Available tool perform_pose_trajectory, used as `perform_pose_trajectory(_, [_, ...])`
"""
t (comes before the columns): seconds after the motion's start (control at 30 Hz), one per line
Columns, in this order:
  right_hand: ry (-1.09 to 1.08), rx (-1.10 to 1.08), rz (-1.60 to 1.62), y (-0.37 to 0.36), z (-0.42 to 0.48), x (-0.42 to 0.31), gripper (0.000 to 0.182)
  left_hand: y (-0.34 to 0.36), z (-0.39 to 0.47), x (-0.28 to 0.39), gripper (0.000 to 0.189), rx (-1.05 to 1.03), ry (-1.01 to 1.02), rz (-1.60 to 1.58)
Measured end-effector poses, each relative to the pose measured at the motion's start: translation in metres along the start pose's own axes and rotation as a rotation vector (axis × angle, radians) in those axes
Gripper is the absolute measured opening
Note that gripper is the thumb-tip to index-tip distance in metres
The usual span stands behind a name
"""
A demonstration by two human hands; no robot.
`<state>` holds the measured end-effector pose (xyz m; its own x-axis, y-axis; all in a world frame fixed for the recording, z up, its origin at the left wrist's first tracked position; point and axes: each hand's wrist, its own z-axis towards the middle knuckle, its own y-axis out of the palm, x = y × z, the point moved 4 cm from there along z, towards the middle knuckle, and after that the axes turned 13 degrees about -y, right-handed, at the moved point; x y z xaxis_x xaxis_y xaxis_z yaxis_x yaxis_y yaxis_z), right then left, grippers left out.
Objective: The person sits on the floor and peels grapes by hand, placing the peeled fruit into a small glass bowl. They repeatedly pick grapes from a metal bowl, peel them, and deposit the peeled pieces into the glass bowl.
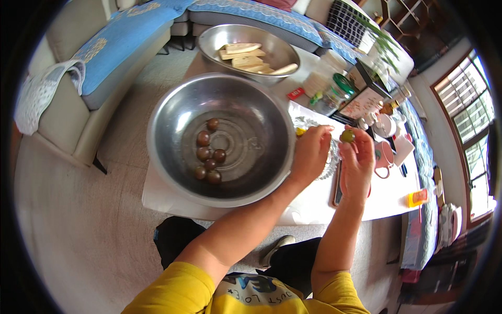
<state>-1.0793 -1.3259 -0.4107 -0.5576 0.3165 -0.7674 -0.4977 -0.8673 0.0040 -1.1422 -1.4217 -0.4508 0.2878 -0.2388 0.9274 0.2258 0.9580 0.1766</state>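
Note:
My right hand [359, 165] pinches a small green round fruit [347, 136] between thumb and fingers, above the right part of the table. Just left of it is my left hand [313, 153], fingers bent together; whether they hold anything cannot be made out. Under the left hand lies a shiny, clear dish [332, 159], mostly covered, with something yellow [301, 132] at its far side. A large stainless steel basin [251, 180] stands left of my hands. Several brownish round fruits [203, 153], like cherry tomatoes, rest on its bottom.
Behind, a second steel basin [282, 51] holds pale cut pieces [247, 62]. On the white-covered table [313, 212] are a green-lidded jar [340, 88], a red packet [295, 93], a pink mug [383, 157], a phone-like object [337, 188] and a yellow-orange container [417, 198]. Sofas [129, 35] surround it.

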Motion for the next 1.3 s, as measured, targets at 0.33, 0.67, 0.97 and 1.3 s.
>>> perform_pose_trajectory(0.33, [0.066, -0.048, -0.029, -0.011, -0.012, 0.027, 0.032, -0.001, -0.003, 0.010, 0.013, -0.090, 0.045, 0.118])
perform_pose_trajectory(0.67, [-0.217, -0.163, -0.460, -0.013, -0.005, 0.011, 0.030, 0.001, -0.005, 0.006, 0.013, -0.091, 0.022, 0.228])
perform_pose_trajectory(0.97, [-0.268, -0.166, -0.528, -0.012, -0.008, 0.006, 0.029, 0.000, -0.002, 0.004, 0.010, -0.131, -0.045, 0.226])
perform_pose_trajectory(1.3, [-0.061, -0.205, -0.188, -0.017, -0.011, 0.018, 0.027, 0.000, 0.001, 0.001, 0.009, -0.148, -0.141, 0.107])
